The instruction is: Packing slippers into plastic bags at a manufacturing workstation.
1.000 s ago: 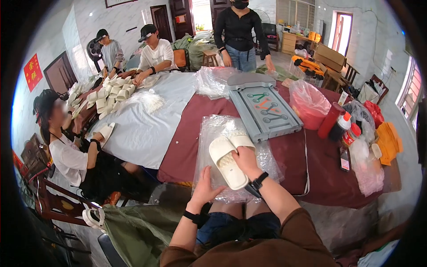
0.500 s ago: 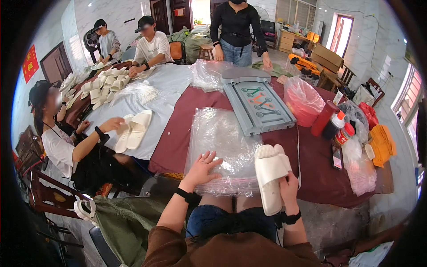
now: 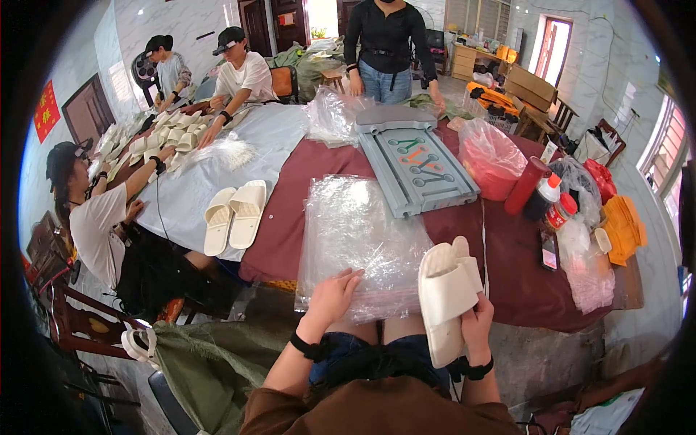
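Note:
My right hand [image 3: 476,326] grips a pair of cream slippers [image 3: 448,297] along their outer edge. They are held together with the toes pointing away, just right of a stack of clear plastic bags [image 3: 355,217]. On the near part of that stack rests my left hand [image 3: 335,293]. Its fingers are drawn together, with the tips pressed against the film of the top bag. Both wrists wear black bands.
A grey folding plastic stool [image 3: 417,163] lies on the maroon cloth beyond the bags. Pink bag [image 3: 493,159], bottles [image 3: 540,199] and a phone [image 3: 549,250] stand right. Another slipper pair [image 3: 235,217] lies left; co-workers sit near a slipper pile [image 3: 174,134].
My left hand's spread fingers have drawn together on the bags. The slippers in my right hand have dipped slightly nearer. The co-worker at left has moved a hand from the slipper pair toward the pile.

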Tool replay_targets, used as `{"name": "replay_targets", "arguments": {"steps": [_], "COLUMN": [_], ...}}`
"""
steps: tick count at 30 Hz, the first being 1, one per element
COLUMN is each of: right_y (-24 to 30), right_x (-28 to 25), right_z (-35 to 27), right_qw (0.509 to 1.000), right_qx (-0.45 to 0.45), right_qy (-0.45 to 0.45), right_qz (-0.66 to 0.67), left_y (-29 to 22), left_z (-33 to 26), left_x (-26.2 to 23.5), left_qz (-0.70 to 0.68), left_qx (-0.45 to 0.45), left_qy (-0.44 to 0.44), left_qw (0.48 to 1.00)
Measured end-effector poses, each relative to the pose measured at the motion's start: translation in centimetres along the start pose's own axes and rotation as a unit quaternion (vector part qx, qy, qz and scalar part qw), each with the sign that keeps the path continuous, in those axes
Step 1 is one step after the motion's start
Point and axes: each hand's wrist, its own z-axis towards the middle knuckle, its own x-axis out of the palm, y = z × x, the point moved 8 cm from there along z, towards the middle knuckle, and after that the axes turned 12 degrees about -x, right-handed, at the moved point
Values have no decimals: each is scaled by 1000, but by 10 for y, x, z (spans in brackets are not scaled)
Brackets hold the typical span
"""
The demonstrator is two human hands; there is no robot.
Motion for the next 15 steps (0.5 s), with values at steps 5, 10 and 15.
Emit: {"name": "replay_targets", "arguments": {"steps": [5,10,15], "right_y": [68,55,42], "right_x": [50,68,64], "right_z": [-9,-16,-12], "right_qw": [969,937,943], "right_qx": [-88,-92,-112], "right_qy": [208,334,275], "right_qz": [98,-47,-148], "left_y": [-13,-24,-43], "left_z": [-8,-4,-15], "left_x": [-3,-16,-19], "left_qz": [17,-40,36], "left_qx": [-78,-21,126], "left_qy": [62,2,-83], "left_qw": [995,999,988]}}
